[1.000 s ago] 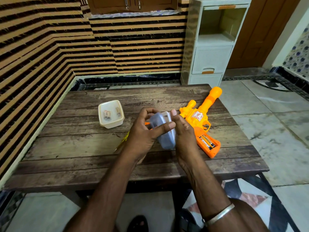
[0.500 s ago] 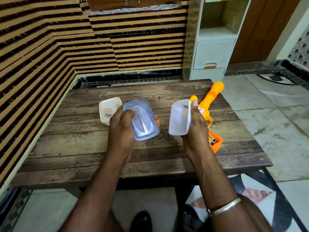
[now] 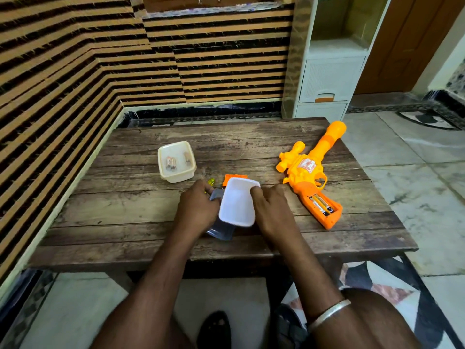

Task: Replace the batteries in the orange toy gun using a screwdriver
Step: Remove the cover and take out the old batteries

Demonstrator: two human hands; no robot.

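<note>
A: Hands?
B: Left hand (image 3: 196, 210) grips a bluish clear lid (image 3: 221, 230). Right hand (image 3: 271, 212) is clamped on a white tub (image 3: 237, 205), thumb over its rim. The tub overlaps the lid, near-centre of the table (image 3: 125, 210)
A: Gun?
B: Orange toy gun (image 3: 309, 172) lies flat on the right, apart from both hands, grip compartment open, batteries (image 3: 320, 205) showing inside
A: Rest?
B: Orange cover (image 3: 235, 178) and yellow screwdriver handle (image 3: 210, 182) just beyond the hands; cream tub (image 3: 176, 161) far left, batteries in it

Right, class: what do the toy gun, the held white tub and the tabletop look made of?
The toy gun looks like glossy moulded orange plastic. The white tub seems smooth, faintly translucent plastic. The tabletop shows grain and plank seams: weathered wood, or possibly printed laminate.
</note>
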